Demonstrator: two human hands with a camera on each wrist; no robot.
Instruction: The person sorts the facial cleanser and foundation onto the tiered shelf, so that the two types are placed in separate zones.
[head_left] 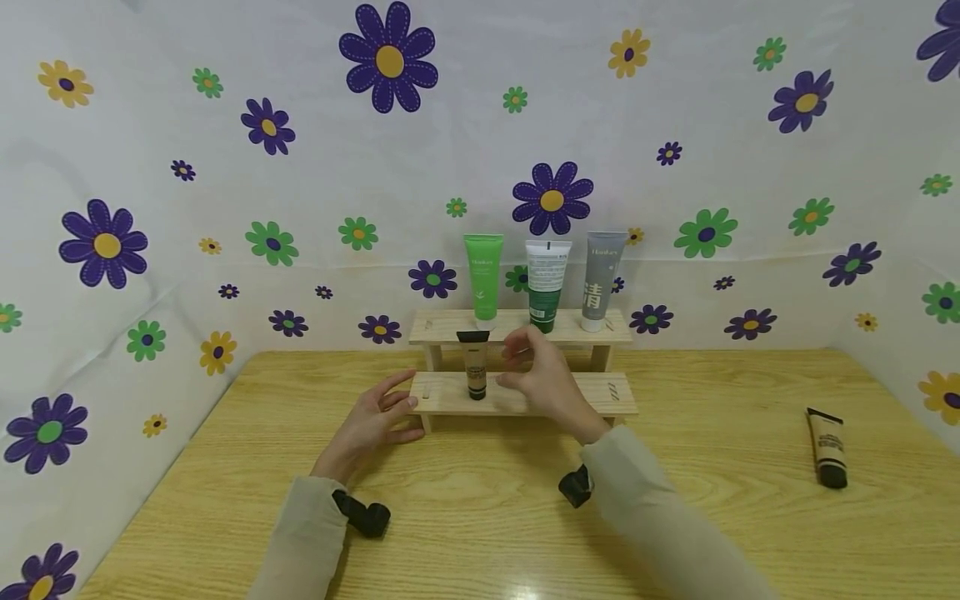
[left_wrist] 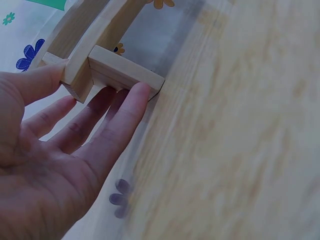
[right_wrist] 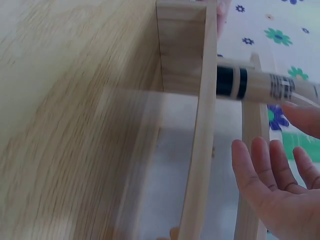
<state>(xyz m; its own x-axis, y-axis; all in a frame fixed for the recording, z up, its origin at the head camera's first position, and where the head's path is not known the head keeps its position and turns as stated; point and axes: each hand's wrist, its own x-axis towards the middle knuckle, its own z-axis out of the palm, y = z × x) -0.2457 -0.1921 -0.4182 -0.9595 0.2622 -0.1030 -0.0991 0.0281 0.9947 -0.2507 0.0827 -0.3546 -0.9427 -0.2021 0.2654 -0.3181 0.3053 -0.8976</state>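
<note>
A small beige tube with black cap and end (head_left: 476, 365) stands upright on the lower wooden shelf (head_left: 551, 406), left of its middle. Just right of this tube is my right hand (head_left: 546, 379), fingers loosely bent with nothing between them; in the right wrist view its thumb (right_wrist: 302, 119) lies close along the tube (right_wrist: 270, 87). My left hand (head_left: 375, 417) is at the shelf's left end. Its fingers (left_wrist: 120, 122) reach to the end leg (left_wrist: 125, 67) and its thumb (left_wrist: 42, 80) overlaps the board's edge in the left wrist view.
Behind, on the upper shelf (head_left: 513, 325), stand a green tube (head_left: 485, 275), a white-and-green tube (head_left: 546, 283) and a grey tube (head_left: 602, 279). Another beige tube (head_left: 828, 448) lies on the table (head_left: 465, 500) at the right. A flowered cloth (head_left: 450, 142) backs the table.
</note>
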